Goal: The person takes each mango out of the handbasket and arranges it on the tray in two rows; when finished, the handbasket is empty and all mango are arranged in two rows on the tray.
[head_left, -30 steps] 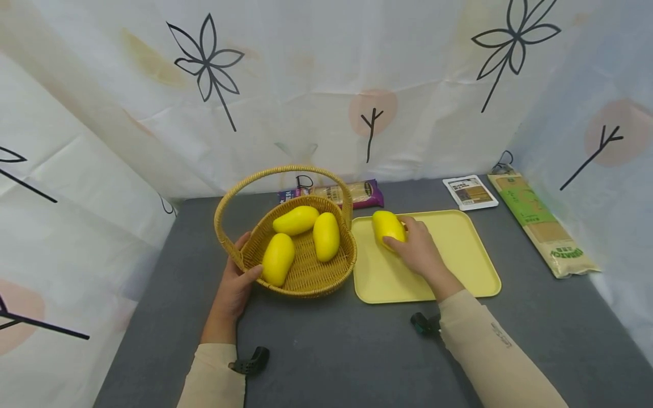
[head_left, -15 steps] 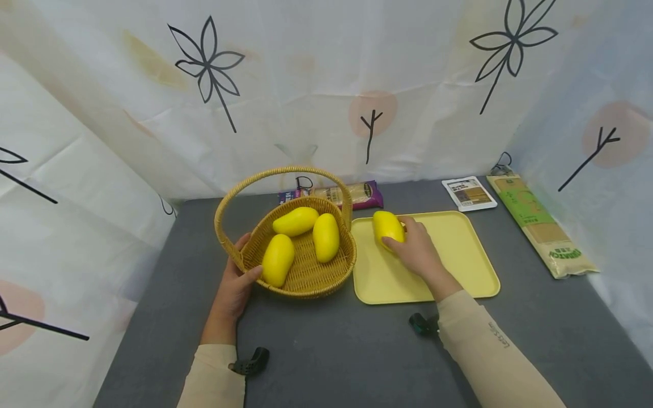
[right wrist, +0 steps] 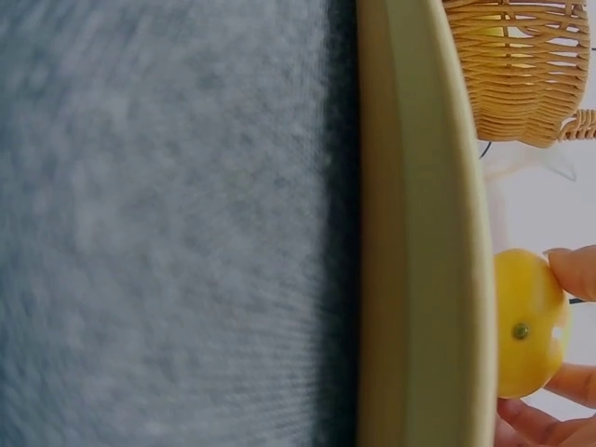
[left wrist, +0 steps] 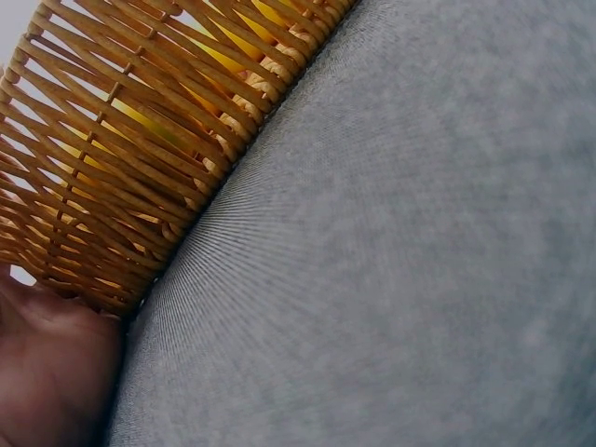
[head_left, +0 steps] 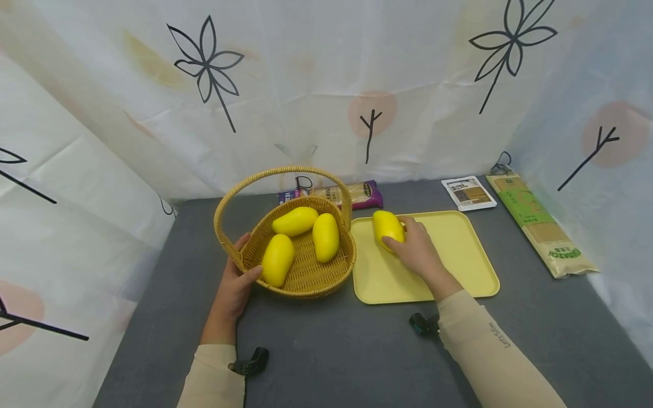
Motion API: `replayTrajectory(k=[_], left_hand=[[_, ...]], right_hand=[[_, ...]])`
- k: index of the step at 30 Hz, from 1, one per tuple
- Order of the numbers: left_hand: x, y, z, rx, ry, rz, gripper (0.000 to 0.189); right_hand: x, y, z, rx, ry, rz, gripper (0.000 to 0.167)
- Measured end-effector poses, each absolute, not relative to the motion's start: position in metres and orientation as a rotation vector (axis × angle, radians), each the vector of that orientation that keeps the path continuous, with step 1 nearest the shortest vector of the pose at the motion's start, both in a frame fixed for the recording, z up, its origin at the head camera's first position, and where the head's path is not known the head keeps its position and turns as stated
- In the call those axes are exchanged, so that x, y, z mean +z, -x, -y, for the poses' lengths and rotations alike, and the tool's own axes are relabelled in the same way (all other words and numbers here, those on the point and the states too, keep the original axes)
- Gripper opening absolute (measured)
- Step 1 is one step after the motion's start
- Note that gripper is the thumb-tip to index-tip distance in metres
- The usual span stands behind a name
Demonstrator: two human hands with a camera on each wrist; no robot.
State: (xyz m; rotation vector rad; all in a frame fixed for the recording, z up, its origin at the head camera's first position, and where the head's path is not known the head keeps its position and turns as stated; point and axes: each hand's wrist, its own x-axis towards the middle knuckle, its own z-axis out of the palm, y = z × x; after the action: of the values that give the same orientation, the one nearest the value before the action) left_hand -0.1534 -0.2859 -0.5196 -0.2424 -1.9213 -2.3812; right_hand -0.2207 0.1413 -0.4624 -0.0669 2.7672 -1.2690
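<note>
A wicker basket with a tall arched handle stands left of centre in the head view, holding a mango at its near left, a second mango at the back and a third mango at the right. My left hand grips the basket's left side, thumb over the rim. On a yellow tray to the right lies one more mango; my right hand holds it between thumb and fingers. The right wrist view shows that mango's stem end behind the tray's rim.
Behind the basket lies a purple-ended packet. A small white packet is past the tray's back edge, and a long green and tan packet lies along the table's right side. Printed white cloth hangs behind the grey table.
</note>
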Motion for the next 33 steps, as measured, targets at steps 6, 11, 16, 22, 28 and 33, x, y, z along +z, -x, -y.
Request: replayTrajectory(k=[6, 11, 16, 22, 28, 33], left_hand=[[-0.520, 0.153, 0.286, -2.380, 0.250, 1.920, 0.082], [-0.520, 0.153, 0.286, -2.383, 0.240, 1.922, 0.082], [-0.520, 0.153, 0.285, -2.378, 0.233, 1.929, 0.082], [-0.520, 0.153, 0.285, -2.375, 0.238, 1.928, 0.082], [-0.519, 0.153, 0.285, -2.368, 0.248, 1.931, 0.081], [-0.518, 0.154, 0.285, -2.368, 0.268, 1.921, 0.079]], right_hand=[[-0.464, 0.221, -0.143, -1.269, 0.065, -2.754, 0.076], [-0.463, 0.221, -0.146, -1.262, 0.063, -2.748, 0.078], [-0.458, 0.219, -0.150, -1.306, 0.077, -2.723, 0.079], [-0.447, 0.214, -0.158, -1.438, 0.148, -2.724, 0.076], [-0.432, 0.211, -0.162, -1.660, 0.183, -2.655, 0.074], [-0.420, 0.206, -0.160, -1.891, 0.239, -2.523, 0.068]])
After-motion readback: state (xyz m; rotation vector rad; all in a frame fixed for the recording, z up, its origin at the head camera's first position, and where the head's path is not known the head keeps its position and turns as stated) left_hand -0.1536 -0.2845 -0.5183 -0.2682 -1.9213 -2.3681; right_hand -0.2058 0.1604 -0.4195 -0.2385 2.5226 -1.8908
